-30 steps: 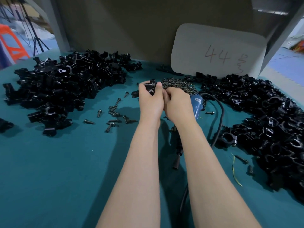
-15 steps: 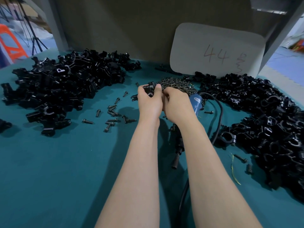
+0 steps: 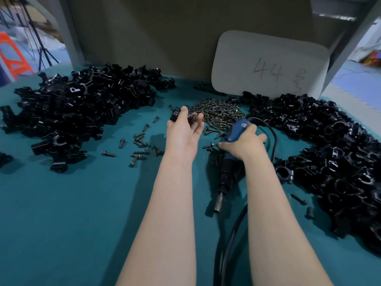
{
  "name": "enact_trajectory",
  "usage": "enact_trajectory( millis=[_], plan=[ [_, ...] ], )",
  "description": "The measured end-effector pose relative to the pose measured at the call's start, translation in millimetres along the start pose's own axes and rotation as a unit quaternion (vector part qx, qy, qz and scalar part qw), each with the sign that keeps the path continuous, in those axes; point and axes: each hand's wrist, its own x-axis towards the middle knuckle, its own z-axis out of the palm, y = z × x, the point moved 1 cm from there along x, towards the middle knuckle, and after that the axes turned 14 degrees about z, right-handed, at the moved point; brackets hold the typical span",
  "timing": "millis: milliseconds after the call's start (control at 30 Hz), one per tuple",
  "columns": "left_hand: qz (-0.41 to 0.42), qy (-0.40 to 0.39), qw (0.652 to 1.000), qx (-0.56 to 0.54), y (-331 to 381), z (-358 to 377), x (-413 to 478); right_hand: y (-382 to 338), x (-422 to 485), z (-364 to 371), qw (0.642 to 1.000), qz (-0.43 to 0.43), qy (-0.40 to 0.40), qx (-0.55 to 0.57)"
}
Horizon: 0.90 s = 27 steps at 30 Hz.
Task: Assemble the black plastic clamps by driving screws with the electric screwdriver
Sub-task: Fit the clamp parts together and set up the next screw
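Observation:
My left hand (image 3: 183, 133) holds a black plastic clamp (image 3: 177, 115) at its fingertips, just left of the pile of small screws (image 3: 218, 114). My right hand (image 3: 243, 144) grips the blue handle of the electric screwdriver (image 3: 228, 170), which lies on the teal table (image 3: 82, 213) with its bit pointing toward me. Its black cable (image 3: 231, 242) runs down between my forearms. Whether a screw sits in the held clamp is unclear.
A big heap of black clamp parts (image 3: 78, 108) lies at the left, another heap (image 3: 334, 153) at the right. Loose screws (image 3: 138, 145) are scattered left of my left hand. A white card marked 44 (image 3: 268, 65) leans against the back wall.
My hands were together over the clamp. My right hand has moved right and down and taken hold of the screwdriver handle; my left hand keeps the clamp.

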Motion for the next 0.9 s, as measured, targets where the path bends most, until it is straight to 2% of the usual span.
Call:
enact_trajectory(
  millis=[133,233,267,300,367,400,467,533,667,733,900],
  plan=[
    [-0.009,0.005,1.000,0.011,0,-2,-2,3,9,-5,0.999,-0.015,-0.015,0.041],
    [-0.015,0.013,1.000,-0.002,2,-5,0,5,10,-18,0.979,-0.067,-0.013,0.193],
    [-0.016,0.015,1.000,-0.003,2,-5,0,4,9,-24,0.955,-0.075,-0.022,0.284],
    [-0.013,0.017,1.000,0.000,2,-5,1,3,7,-30,0.917,-0.077,-0.055,0.388],
    [-0.004,0.021,1.000,0.005,2,-6,2,0,4,-38,0.811,-0.082,-0.173,0.552],
    [0.001,0.022,1.000,0.012,2,-6,3,-1,3,-41,0.771,-0.087,-0.220,0.591],
    [0.013,0.025,0.999,0.032,3,-7,3,-2,0,-41,0.744,-0.079,-0.259,0.610],
    [0.020,0.031,0.998,0.046,5,-7,3,-2,0,-37,0.722,-0.027,-0.255,0.642],
    [0.046,0.047,0.992,0.105,7,-7,4,0,2,-34,0.620,0.064,-0.207,0.754],
    [0.047,0.048,0.990,0.122,8,-9,6,3,5,-34,0.602,0.062,-0.188,0.774],
    [0.043,0.047,0.985,0.159,8,-14,9,6,9,-32,0.572,0.064,-0.197,0.794]
  ],
)
